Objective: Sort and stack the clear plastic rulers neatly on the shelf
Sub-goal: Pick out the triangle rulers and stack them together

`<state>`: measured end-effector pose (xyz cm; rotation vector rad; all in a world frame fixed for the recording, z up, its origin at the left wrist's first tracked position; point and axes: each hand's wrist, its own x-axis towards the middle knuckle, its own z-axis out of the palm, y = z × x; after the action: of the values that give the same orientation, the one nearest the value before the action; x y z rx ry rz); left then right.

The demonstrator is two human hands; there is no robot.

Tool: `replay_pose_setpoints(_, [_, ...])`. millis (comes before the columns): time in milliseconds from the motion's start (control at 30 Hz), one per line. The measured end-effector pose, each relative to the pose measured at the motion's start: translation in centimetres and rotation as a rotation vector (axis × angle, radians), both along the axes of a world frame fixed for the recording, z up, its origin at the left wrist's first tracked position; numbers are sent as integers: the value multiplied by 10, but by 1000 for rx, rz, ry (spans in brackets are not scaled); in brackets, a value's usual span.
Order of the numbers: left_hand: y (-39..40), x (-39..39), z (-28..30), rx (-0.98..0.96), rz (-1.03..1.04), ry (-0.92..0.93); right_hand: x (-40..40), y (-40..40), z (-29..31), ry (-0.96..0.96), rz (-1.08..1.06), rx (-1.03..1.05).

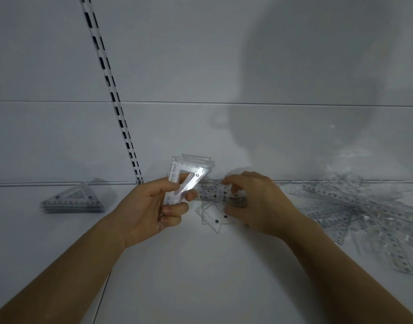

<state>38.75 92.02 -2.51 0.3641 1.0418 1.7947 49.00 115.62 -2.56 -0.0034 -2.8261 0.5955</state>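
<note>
1. Judging from what lies on the white shelf [200, 265], you are partway through the sort: one neat stack is made, one bundle is in your grip, and most of the stock is not yet touched.

2. Nearest you, your left hand [154, 206] has its fingers and thumb curled round a small bundle of clear plastic set-square triangles with printed scales [185, 181], held upright and off the shelf. These look already gathered but not yet put down.

3. Just beside it, your right hand [254, 202] reaches down with its fingertips [227, 187] pinching at the loose clear set-squares and a short straight ruler lying flat between your hands [212, 206]. Exactly which piece is pinched, I cannot tell, since the clear pieces overlap.

4. To your right sits the jumbled heap of long clear straight rulers with black numerals [364, 211], crossing one another at all angles and fanning toward the front edge. This is the bulk of what is left; none of it looks sorted.

5. Farther off to your left, near the back of the shelf, the finished stack of clear triangular set-squares [72, 199] lies flat with edges roughly aligned. It is the only completed pile.

6. Behind everything stands the pale back panel with its slotted metal upright [112, 90].

7. My estimate: the triangles are nearly done, while the straight rulers have not yet been started.
</note>
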Motion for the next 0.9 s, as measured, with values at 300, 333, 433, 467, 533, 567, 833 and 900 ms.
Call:
replay_pose_setpoints(300, [0,-2,0,-11,30,3,-2,10,4,311,-6,60])
replay_pose_setpoints(333, [1,-1,1,-13,37,-7,-1,11,9,397,-50,34])
replay_pose_setpoints(433, [3,0,5,7,30,-40,4,10,25,549,-180,-353])
replay_pose_setpoints(467, [3,1,5,7,29,-40,5,8,30,533,-163,-590])
replay_pose_setpoints(533, [5,3,4,-7,26,-40,8,6,35,437,-80,-1002])
replay_pose_setpoints(567, [5,4,4,-10,21,-42,9,7,36,379,-38,-1115])
replay_pose_setpoints(833, [8,9,-1,-15,38,65,11,0,39,240,42,-1289])
replay_pose_setpoints(900, [8,9,-2,1,10,80,11,-2,39,227,19,-1307])
